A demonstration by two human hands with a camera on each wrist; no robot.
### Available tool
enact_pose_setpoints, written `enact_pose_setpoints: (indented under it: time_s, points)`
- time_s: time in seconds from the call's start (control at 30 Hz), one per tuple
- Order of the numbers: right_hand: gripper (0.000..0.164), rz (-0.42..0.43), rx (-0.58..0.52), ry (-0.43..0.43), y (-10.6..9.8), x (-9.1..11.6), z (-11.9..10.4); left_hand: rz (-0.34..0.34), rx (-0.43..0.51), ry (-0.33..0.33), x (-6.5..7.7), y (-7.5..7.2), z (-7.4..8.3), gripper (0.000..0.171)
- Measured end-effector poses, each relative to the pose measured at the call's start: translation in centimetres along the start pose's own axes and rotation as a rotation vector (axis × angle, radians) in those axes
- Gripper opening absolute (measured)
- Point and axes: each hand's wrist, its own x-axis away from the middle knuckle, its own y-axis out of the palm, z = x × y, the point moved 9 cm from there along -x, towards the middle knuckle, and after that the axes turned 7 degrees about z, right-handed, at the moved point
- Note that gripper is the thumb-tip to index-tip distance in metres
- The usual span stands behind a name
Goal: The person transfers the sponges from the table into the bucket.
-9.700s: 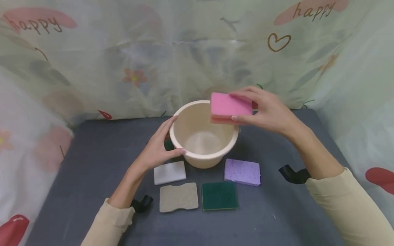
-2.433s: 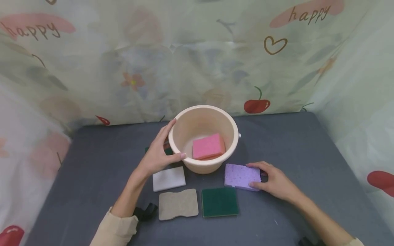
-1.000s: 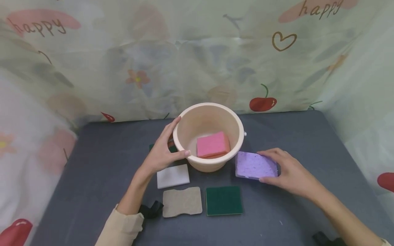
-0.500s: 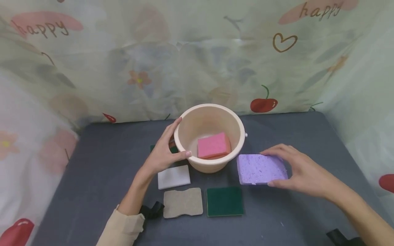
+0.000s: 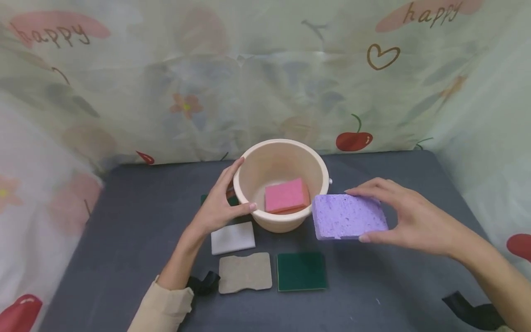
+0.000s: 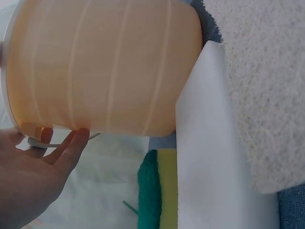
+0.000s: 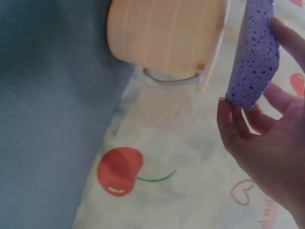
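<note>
My right hand (image 5: 408, 216) holds a purple sponge (image 5: 348, 216) by its right end, thumb on the near edge and fingers on the far edge. The sponge is raised above the table, just right of a cream bucket (image 5: 280, 223); its pores show in the right wrist view, where the fingers (image 7: 228, 126) pinch it. My left hand (image 5: 217, 205) grips the bucket's left rim, thumb over the near side. In the left wrist view those fingers (image 6: 71, 150) lie against the bucket wall by its handle. Inside the bucket rests a pink sponge (image 5: 285, 195).
Before the bucket lie a white sponge (image 5: 233, 238), a beige notched pad (image 5: 245, 273) and a dark green scouring pad (image 5: 301, 272). Partly hidden behind my left hand is a green-and-yellow sponge (image 6: 167, 191). A patterned curtain (image 5: 265, 92) stands at the table's back edge.
The pink sponge went from my right hand into the bucket. My right hand then took the purple sponge off the table and lifted it beside the rim. The left hand stayed on the bucket.
</note>
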Motion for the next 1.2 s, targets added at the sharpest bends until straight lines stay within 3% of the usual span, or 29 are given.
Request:
enact_pose_setpoints:
  time_s: [0.43, 0.97, 1.2]
  points:
    - [0.074, 0.030, 0.033, -0.070, -0.9, -2.1, -1.0, -0.001, -0.008, -0.003, -0.2, 0.0, -0.2, 0.101]
    - [0.070, 0.059, 0.024, 0.014, -0.5, -5.4, -1.2, -0.012, -0.011, 0.012, -0.3, 0.2, -0.1, 0.100]
    - [0.070, 0.052, -0.012, -0.013, 0.5, -7.3, -1.3, 0.007, -0.039, 0.013, -0.2, -0.1, -0.2, 0.100]
